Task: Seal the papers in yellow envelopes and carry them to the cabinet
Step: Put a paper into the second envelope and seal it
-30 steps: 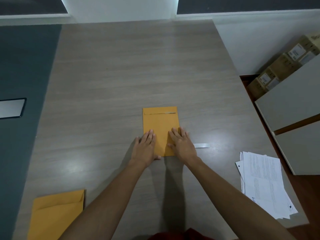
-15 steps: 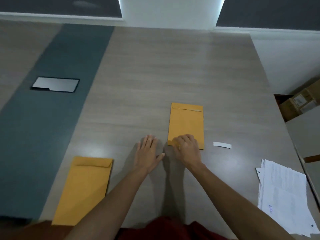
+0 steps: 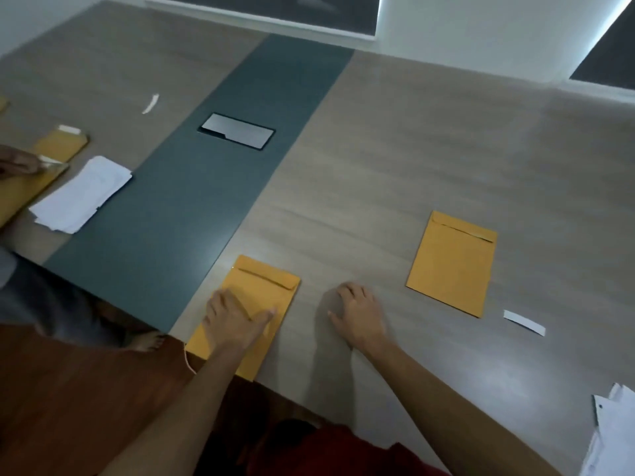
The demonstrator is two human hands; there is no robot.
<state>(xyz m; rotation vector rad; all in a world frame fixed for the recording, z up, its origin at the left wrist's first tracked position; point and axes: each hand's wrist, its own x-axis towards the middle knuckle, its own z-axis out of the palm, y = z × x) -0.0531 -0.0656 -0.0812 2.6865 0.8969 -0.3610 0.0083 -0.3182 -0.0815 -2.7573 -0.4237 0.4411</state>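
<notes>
Left hand (image 3: pixel 231 316) rests flat on the near yellow envelope (image 3: pixel 261 293), which overhangs the table (image 3: pixel 395 159) edge; right hand (image 3: pixel 359 312) lies on bare tabletop, fingers loosely curled. A second yellow envelope (image 3: pixel 453 262) (flap closed) lies to the right, a white strip (image 3: pixel 524 322) just beside it. Far left: a white paper stack (image 3: pixel 82 194), more envelopes (image 3: pixel 62 146) and another person's hand (image 3: pixel 17 164).

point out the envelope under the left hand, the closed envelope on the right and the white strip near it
envelope under the left hand (image 3: pixel 271 286), head view, upper body near its flap
closed envelope (image 3: pixel 452 266), head view, middle of its face
white strip (image 3: pixel 524 322), head view, its middle
</notes>
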